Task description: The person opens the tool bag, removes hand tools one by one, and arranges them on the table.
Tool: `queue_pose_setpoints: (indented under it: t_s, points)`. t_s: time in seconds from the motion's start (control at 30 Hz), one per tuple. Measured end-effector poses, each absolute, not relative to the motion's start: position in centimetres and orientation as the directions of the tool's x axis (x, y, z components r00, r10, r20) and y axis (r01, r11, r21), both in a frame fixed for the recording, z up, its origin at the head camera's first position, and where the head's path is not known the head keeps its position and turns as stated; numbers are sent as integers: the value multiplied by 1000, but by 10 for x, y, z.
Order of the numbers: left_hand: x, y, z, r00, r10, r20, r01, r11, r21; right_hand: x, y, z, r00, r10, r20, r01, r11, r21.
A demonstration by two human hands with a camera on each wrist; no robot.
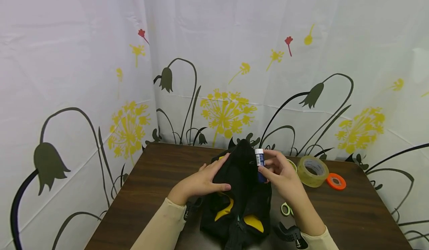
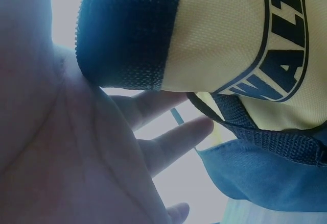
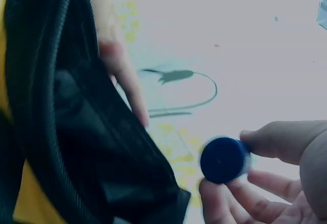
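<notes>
A black tool bag (image 1: pixel 239 183) with yellow panels stands on the table, its zippered top spread apart. My left hand (image 1: pixel 200 183) rests along the bag's left side, fingers straight and thumb extended over the black fabric. In the left wrist view, the palm (image 2: pixel 71 147) lies by the bag's dark zipper edge, near a cream-looking panel with "WALT" lettering (image 2: pixel 281 71). My right hand (image 1: pixel 285 171) pinches a small blue tube with a white cap (image 1: pixel 260 165) between thumb and fingers, just right of the bag. The tube's round blue end (image 3: pixel 223 160) faces the right wrist camera.
Right of the bag, a roll of clear packing tape (image 1: pixel 312 171) stands beside a flat orange ring-shaped roll (image 1: pixel 336 182). Pale green scissor handles (image 1: pixel 286 209) lie near my right forearm. A flower-printed curtain (image 1: pixel 214 56) hangs behind the brown table (image 1: pixel 358 212).
</notes>
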State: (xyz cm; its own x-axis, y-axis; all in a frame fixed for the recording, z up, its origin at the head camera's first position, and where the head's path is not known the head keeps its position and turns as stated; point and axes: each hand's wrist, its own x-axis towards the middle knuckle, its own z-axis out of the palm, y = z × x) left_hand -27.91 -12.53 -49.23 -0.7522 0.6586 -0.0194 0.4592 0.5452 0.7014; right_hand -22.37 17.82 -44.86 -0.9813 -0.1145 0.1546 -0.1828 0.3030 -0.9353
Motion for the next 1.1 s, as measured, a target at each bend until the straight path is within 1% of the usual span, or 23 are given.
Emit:
queue_pose_setpoints:
  t_s: [0.17, 0.3, 0.47, 0.57, 0.67, 0.77, 0.93, 1.03, 1.1]
  points:
    - [-279, -126, -493, -752, 658, -22, 453, 541, 709, -217, 201, -453, -987, -17, 160, -158, 277, -948]
    - [-280, -126, -493, -752, 659, -11, 456, 532, 713, -215, 221, -461, -990, 46, 133, -114, 293, -949]
    - [-280, -125, -493, -749, 662, -10, 461, 533, 710, -210, 252, -485, -988, 140, 65, 0, 418, -909]
    - [-279, -124, -494, -747, 665, -15, 459, 532, 711, -205, 269, -506, -984, 179, 7, 83, 490, -868]
    - [-279, -125, -493, -744, 669, -11, 463, 527, 713, -200, 286, -529, -976, 212, -43, 152, 534, -832]
    - [-280, -126, -492, -744, 669, -1, 470, 524, 711, -197, 301, -551, -969, 239, -67, 189, 537, -822]
    - [-281, -125, -491, -747, 665, 2, 470, 526, 709, -196, 316, -581, -954, 294, -66, 205, 474, -857]
    - [-282, -124, -493, -744, 668, 8, 473, 519, 712, -197, 317, -592, -946, 320, -47, 198, 460, -866]
    - [-283, -122, -495, -740, 672, 12, 475, 511, 717, -197, 317, -595, -945, 326, -32, 192, 474, -859]
